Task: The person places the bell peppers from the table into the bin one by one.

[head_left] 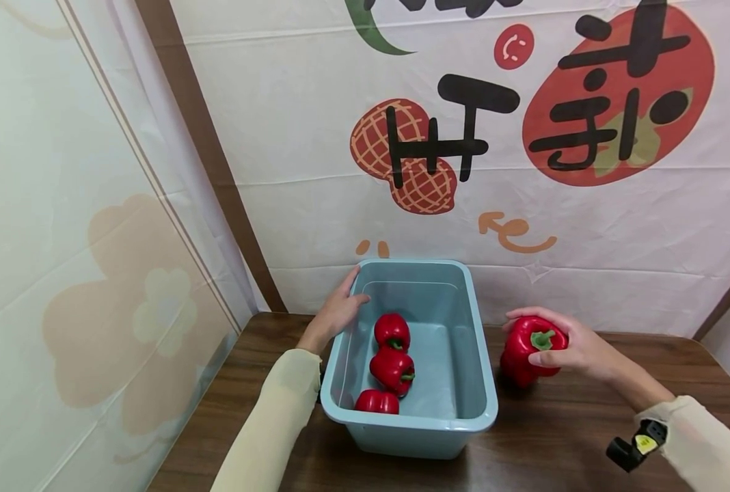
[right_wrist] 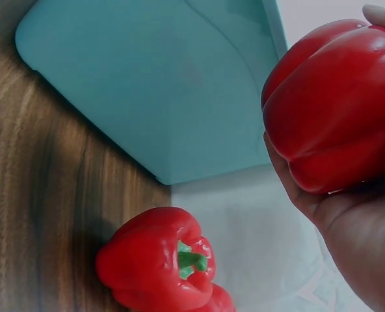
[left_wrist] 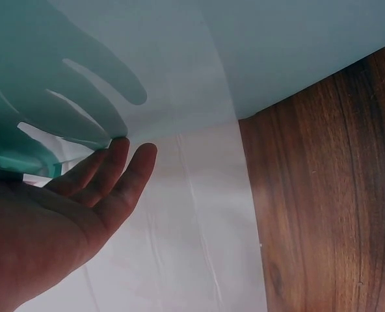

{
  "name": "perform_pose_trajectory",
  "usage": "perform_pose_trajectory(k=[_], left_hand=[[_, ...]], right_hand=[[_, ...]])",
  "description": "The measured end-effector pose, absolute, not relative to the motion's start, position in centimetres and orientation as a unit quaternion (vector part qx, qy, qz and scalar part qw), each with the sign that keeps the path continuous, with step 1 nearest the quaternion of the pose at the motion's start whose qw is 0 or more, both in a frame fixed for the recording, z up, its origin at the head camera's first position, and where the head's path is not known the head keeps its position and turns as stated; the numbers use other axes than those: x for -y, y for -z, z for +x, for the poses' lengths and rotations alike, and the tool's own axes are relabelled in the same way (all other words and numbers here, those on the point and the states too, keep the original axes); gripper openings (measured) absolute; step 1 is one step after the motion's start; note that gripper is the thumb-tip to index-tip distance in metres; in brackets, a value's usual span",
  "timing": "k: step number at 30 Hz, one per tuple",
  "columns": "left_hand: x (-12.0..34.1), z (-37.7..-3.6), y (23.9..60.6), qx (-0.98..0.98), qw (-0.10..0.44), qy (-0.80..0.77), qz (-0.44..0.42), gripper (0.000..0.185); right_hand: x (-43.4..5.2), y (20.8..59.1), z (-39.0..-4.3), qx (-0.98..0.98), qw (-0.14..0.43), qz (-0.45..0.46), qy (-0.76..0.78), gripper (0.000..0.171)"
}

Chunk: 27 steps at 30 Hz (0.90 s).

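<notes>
A light blue plastic bin (head_left: 420, 437) stands on the table, with three red bell peppers (head_left: 392, 369) lying along its left side. My left hand (head_left: 338, 307) grips the bin's left rim, thumb over the inside and fingers against the outer wall. To the right of the bin, my right hand (head_left: 577, 350) holds a red bell pepper (right_wrist: 339, 107) above the tabletop, green stem facing me. Beneath it, other red peppers (right_wrist: 155, 260) lie on the table, mostly hidden by the held one in the head view.
The dark wood table (head_left: 562, 437) meets a white printed cloth (head_left: 316, 225) hanging behind the bin. Another hanging cloth (head_left: 113, 273) with a pale flower borders the table on the left. A black strap device (head_left: 638, 444) sits at my right wrist.
</notes>
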<state>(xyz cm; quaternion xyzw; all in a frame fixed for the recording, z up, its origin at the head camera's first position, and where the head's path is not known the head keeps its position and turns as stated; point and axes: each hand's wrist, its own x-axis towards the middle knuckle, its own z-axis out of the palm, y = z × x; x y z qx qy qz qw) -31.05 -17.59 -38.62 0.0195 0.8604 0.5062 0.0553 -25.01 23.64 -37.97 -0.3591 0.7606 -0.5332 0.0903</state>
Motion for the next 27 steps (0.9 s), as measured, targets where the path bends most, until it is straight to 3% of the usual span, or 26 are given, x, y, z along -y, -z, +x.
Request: perform_pose_trajectory(k=[27], left_hand=[[17.6,-31.1,38.7,-0.860,0.049,-0.507,0.026,0.068]], right_hand=[[-22.8,36.4,-26.1,-0.750,0.088,-0.371,0.541,0.062]])
